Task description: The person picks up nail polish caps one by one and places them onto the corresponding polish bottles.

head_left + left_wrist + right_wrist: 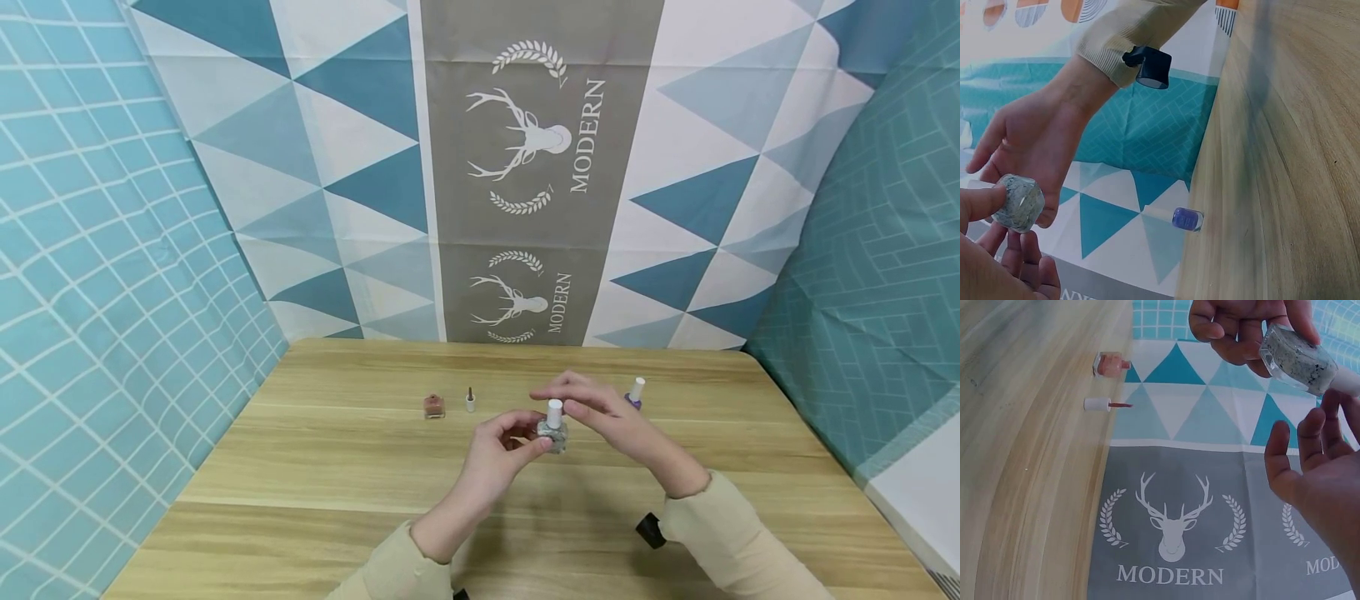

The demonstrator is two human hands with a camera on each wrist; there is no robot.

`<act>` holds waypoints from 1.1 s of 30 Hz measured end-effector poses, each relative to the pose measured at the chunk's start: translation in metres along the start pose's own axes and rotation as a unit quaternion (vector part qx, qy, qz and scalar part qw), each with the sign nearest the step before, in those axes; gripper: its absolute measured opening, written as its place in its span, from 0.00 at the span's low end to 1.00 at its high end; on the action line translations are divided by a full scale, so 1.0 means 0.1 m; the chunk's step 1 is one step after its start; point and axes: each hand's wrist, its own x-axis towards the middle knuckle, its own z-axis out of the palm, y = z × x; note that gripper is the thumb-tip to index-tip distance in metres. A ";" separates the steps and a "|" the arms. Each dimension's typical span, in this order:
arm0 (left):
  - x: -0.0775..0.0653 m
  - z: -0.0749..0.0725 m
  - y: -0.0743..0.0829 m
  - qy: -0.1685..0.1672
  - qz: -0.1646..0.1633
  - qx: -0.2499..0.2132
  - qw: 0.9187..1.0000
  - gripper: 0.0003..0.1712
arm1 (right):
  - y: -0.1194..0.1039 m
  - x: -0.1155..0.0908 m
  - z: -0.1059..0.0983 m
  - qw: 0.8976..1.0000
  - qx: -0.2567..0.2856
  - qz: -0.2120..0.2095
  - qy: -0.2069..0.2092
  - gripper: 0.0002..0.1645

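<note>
My left hand pinches a nail polish bottle between thumb and fingers, above the table. It is clear faceted glass with pale, dark-flecked polish inside, and its white cap points up. Fingertips of my right hand are right at that cap, the fingers loosely extended around it rather than curled tight. In the right wrist view the speckled bottle lies tilted across the picture, the left fingers behind it. The left wrist view shows the glass base and the right palm beyond.
On the wooden table, an uncapped pinkish polish bottle stands left of the hands. Beside it a white cap stands with its brush upward. A purple bottle with white cap is behind the right hand. Patterned cloths hang around the table.
</note>
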 end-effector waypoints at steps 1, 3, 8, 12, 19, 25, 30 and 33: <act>0.00 0.00 0.00 -0.001 0.001 0.000 1.000 0.15 | 0.00 0.00 0.00 1.000 0.002 -0.005 -0.006 0.19; -0.01 0.00 0.00 -0.004 0.007 -0.003 1.000 0.16 | 0.00 0.00 -0.01 1.000 0.006 -0.011 -0.013 0.19; -0.01 0.01 -0.01 -0.008 0.015 -0.013 1.000 0.17 | 0.00 -0.01 -0.01 1.000 0.002 -0.014 -0.011 0.16; -0.02 0.00 0.01 -0.011 0.015 -0.007 1.000 0.17 | 0.00 0.00 0.00 1.000 -0.001 -0.020 -0.007 0.15; -0.01 0.00 0.00 -0.012 0.006 0.007 1.000 0.16 | 0.01 0.00 0.02 1.000 -0.013 -0.014 0.016 0.12; -0.01 0.00 0.01 -0.009 0.005 0.010 1.000 0.15 | 0.03 0.02 0.03 0.999 -0.020 0.002 0.038 0.10; 0.00 0.01 0.01 -0.006 0.006 0.009 1.000 0.15 | 0.04 0.03 0.04 0.998 -0.022 0.000 0.053 0.09; 0.00 0.02 0.01 -0.005 0.006 0.010 1.000 0.15 | 0.04 0.04 0.05 0.998 -0.019 0.002 0.060 0.07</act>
